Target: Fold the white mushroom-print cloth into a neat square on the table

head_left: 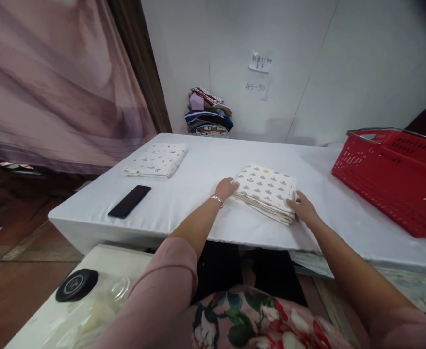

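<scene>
A folded white cloth (266,186) with a grey print and a small yellow mark lies on the white-covered table in front of me, its layers stacked at the near edge. My left hand (226,188), with a bracelet at the wrist, grips its left edge. At the opposite edge, my right hand (302,207) has the thumb on top and the fingers around the side. The fingers under the cloth are partly hidden. Farther left lies a second folded white cloth (157,160) with a scattered small print, apart from both hands.
A black phone (129,201) rests near the left of the table (213,155). At the right stands a red basket (391,174). Folded clothes (209,114) are piled beyond the back edge. A white surface (104,264) at lower left bears a round black object (76,285).
</scene>
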Motion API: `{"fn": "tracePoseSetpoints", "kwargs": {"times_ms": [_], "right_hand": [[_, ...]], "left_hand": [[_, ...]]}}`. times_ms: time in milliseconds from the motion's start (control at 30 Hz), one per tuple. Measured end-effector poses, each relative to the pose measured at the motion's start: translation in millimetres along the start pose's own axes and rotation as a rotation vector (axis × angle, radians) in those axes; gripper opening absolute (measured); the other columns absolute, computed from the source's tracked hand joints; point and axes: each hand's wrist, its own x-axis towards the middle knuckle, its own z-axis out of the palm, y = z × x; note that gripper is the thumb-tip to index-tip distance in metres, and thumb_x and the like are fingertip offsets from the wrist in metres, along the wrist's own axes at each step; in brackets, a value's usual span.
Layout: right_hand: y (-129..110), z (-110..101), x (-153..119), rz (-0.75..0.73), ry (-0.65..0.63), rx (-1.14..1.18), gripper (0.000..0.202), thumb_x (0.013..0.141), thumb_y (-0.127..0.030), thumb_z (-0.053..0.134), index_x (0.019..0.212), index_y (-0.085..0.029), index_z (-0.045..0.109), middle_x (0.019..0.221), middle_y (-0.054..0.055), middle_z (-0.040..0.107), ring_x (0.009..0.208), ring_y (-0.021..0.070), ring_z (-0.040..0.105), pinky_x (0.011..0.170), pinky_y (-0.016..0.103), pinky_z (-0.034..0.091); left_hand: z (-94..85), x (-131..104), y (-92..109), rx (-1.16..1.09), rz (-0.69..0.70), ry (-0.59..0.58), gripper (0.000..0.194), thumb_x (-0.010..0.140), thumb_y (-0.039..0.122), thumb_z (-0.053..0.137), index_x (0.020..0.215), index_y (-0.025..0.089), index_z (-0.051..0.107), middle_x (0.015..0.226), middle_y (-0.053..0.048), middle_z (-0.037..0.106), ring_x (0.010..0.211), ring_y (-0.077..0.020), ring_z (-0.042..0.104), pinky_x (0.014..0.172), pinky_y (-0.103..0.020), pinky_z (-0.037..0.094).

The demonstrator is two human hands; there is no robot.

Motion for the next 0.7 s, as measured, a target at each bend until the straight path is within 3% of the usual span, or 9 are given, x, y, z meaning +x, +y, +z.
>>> {"fn": "tracePoseSetpoints", "kwargs": {"times_ms": [67, 200, 300, 367, 467, 533, 633, 700], "right_hand": [[-1, 9, 16, -0.005, -0.035, -0.014, 0.058, 0.068, -0.043, 0.065, 0.122, -0.023, 0.058, 0.096, 0.008, 0.07, 0.077, 0.0249, 0.065, 0.068, 0.038, 0.053], [-15, 20, 52, -0.061, -0.091, 0.017, 0.063, 0.068, -0.033, 0.064, 0.128, -0.018, 0.054, 0.115, 0.009, 0.065, 0.098, 0.0273, 0.061, 0.084, 0.042, 0.05], [-22, 25, 77, -0.097, -0.135, 0.075, 0.058, 0.068, -0.032, 0.063, 0.124, -0.016, 0.057, 0.11, 0.009, 0.067, 0.089, 0.0237, 0.063, 0.079, 0.039, 0.051], [-22, 25, 85, -0.088, -0.141, 0.081, 0.05, 0.069, -0.035, 0.063, 0.116, -0.017, 0.063, 0.102, 0.008, 0.069, 0.082, 0.0228, 0.064, 0.073, 0.038, 0.052], [-22, 20, 78, -0.134, -0.055, 0.059, 0.04, 0.073, -0.041, 0.06, 0.107, -0.02, 0.068, 0.108, 0.009, 0.067, 0.094, 0.0257, 0.062, 0.079, 0.041, 0.051], [-25, 12, 63, -0.248, 0.0, 0.044, 0.036, 0.079, -0.043, 0.053, 0.104, -0.022, 0.069, 0.114, 0.009, 0.065, 0.105, 0.026, 0.058, 0.084, 0.041, 0.049], [-33, -1, 38, -0.522, -0.106, -0.004, 0.031, 0.085, -0.043, 0.049, 0.1, -0.026, 0.07, 0.109, 0.005, 0.068, 0.108, 0.0244, 0.057, 0.089, 0.041, 0.047], [-37, -7, 28, -0.667, -0.214, -0.077, 0.028, 0.086, -0.041, 0.05, 0.1, -0.027, 0.07, 0.105, 0.004, 0.069, 0.106, 0.0246, 0.058, 0.092, 0.043, 0.045]], "left_hand": [[2.7, 6, -1, 0.021, -0.031, -0.053, 0.032, 0.079, 0.036, 0.056, 0.104, 0.017, 0.064, 0.111, -0.011, 0.066, 0.102, -0.0239, 0.061, 0.083, -0.031, 0.046], [10.3, 3, -11, 0.0, -0.122, 0.02, 0.04, 0.077, 0.036, 0.058, 0.112, 0.018, 0.056, 0.108, -0.012, 0.067, 0.098, -0.024, 0.063, 0.077, -0.031, 0.046], [12.6, -5, -18, -0.052, -0.195, 0.064, 0.049, 0.074, 0.041, 0.063, 0.117, 0.019, 0.051, 0.104, -0.011, 0.067, 0.091, -0.0235, 0.064, 0.073, -0.031, 0.046], [11.8, -11, -19, -0.062, -0.163, 0.098, 0.051, 0.073, 0.042, 0.065, 0.117, 0.02, 0.051, 0.107, -0.01, 0.065, 0.089, -0.0224, 0.063, 0.072, -0.03, 0.047], [7.8, -18, -16, -0.074, 0.041, 0.19, 0.042, 0.078, 0.039, 0.062, 0.116, 0.022, 0.055, 0.116, -0.009, 0.059, 0.093, -0.0197, 0.061, 0.075, -0.029, 0.048], [4.4, -23, -11, -0.069, 0.24, 0.206, 0.033, 0.083, 0.038, 0.058, 0.113, 0.024, 0.059, 0.118, -0.006, 0.057, 0.102, -0.0195, 0.057, 0.082, -0.03, 0.048], [1.0, -28, -2, 0.002, 0.479, 0.118, 0.027, 0.083, 0.04, 0.059, 0.106, 0.026, 0.065, 0.115, -0.004, 0.059, 0.109, -0.0205, 0.053, 0.092, -0.034, 0.045], [0.5, -30, 3, 0.059, 0.551, 0.044, 0.024, 0.084, 0.04, 0.06, 0.103, 0.027, 0.067, 0.112, -0.002, 0.062, 0.105, -0.0202, 0.055, 0.093, -0.037, 0.044]]}}
